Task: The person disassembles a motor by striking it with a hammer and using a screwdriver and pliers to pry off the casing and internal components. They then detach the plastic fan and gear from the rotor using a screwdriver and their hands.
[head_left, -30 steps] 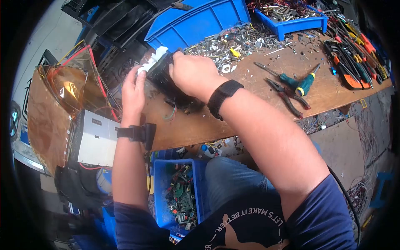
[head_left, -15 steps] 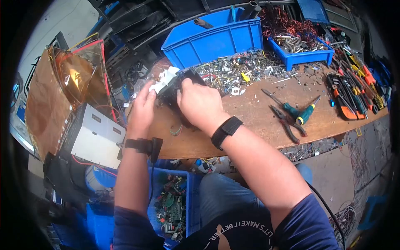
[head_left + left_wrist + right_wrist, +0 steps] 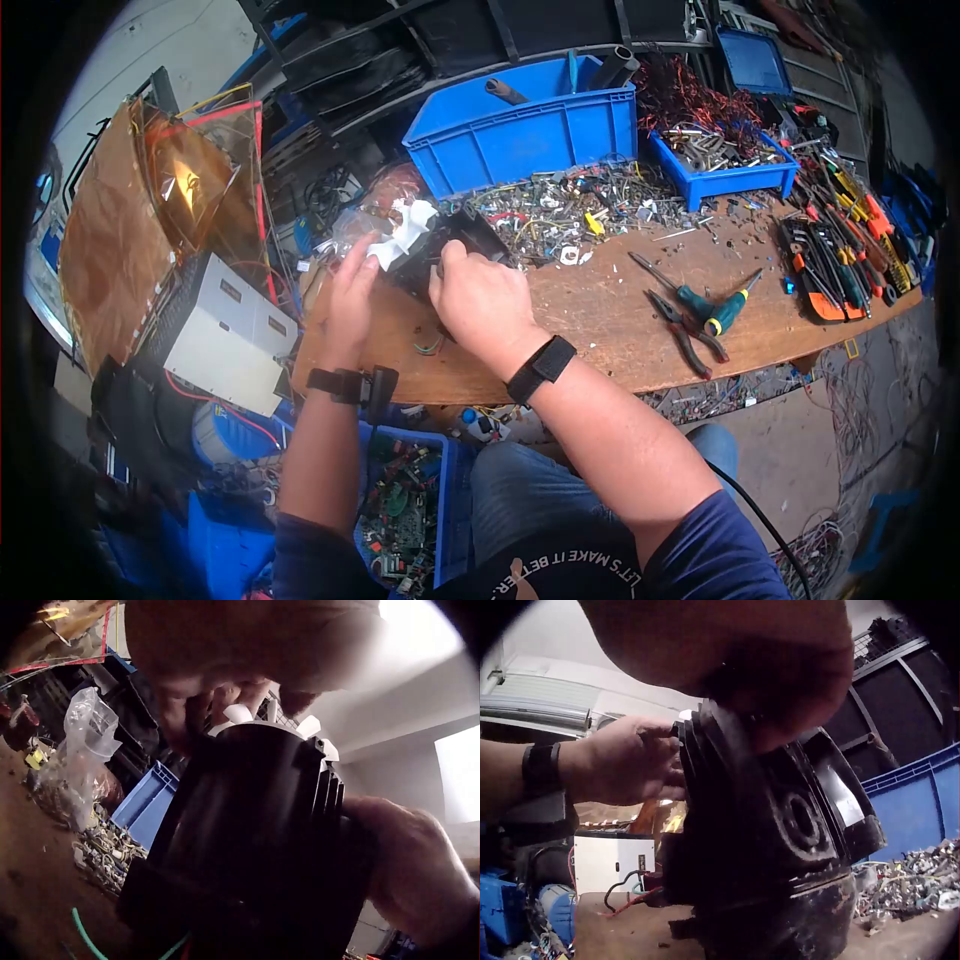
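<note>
A black electric motor [image 3: 482, 236] with a finned housing stands tilted over the left part of the bench. White fan blades [image 3: 408, 232] stick out at its upper left end. My right hand [image 3: 490, 302] grips the motor from above, fingers curled onto its housing. My left hand [image 3: 349, 302] reaches to the fan, with loosely extended fingers at the blades. In the left wrist view, the fingertips are right behind the white blades [image 3: 271, 716]. A round hole shows in the motor's side [image 3: 804, 819] in the right wrist view. Thin coloured wires [image 3: 630, 894] come out low on it.
Scrap pieces [image 3: 560, 212] lie behind the motor, before a large blue bin [image 3: 520, 140]. Pliers [image 3: 690, 338] and screwdrivers [image 3: 735, 305] lie on the right of the wooden bench [image 3: 600, 310]. A blue crate [image 3: 450, 500] of circuit boards stands below the front edge.
The head view has shifted, so the bench and bins sit lower in it. My right hand keeps its grip on the motor, and my left hand stays at the white fan.
</note>
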### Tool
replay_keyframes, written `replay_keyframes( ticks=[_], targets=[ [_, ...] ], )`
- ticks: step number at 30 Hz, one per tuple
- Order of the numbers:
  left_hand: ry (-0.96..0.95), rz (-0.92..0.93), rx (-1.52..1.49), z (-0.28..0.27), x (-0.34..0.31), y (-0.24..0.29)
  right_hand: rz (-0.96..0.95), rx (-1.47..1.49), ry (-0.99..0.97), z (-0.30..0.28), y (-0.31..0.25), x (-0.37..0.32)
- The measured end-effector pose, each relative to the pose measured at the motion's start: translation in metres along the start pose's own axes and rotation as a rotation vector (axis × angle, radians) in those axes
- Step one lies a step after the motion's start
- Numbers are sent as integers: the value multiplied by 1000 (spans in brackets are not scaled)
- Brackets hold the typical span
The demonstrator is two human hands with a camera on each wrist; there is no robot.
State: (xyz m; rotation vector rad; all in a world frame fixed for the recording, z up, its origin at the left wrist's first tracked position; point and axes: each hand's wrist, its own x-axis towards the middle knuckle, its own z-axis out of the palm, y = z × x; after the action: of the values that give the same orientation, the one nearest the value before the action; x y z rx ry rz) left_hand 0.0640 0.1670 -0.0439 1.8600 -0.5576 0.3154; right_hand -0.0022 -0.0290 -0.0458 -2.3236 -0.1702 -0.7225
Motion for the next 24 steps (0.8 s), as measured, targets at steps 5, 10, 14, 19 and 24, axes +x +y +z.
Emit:
replay_keyframes(
  ticks=[5, 10, 14, 19, 24],
  targets=[
    [-5, -15, 16, 12, -4, 25, -19, -4, -11, -5, 0, -2],
    [9, 38, 35, 23, 0, 32, -65, -15, 37, 0, -2, -7],
    [65, 46, 264, 21, -2, 32, -80, -4, 79, 4, -5, -13],
    [37, 113, 257, 19, -8, 28, -98, 25, 79, 7, -9, -26],
    [-66, 80, 201, 19, -8, 41, -93, 50, 105, 10, -5, -27]
  ],
)
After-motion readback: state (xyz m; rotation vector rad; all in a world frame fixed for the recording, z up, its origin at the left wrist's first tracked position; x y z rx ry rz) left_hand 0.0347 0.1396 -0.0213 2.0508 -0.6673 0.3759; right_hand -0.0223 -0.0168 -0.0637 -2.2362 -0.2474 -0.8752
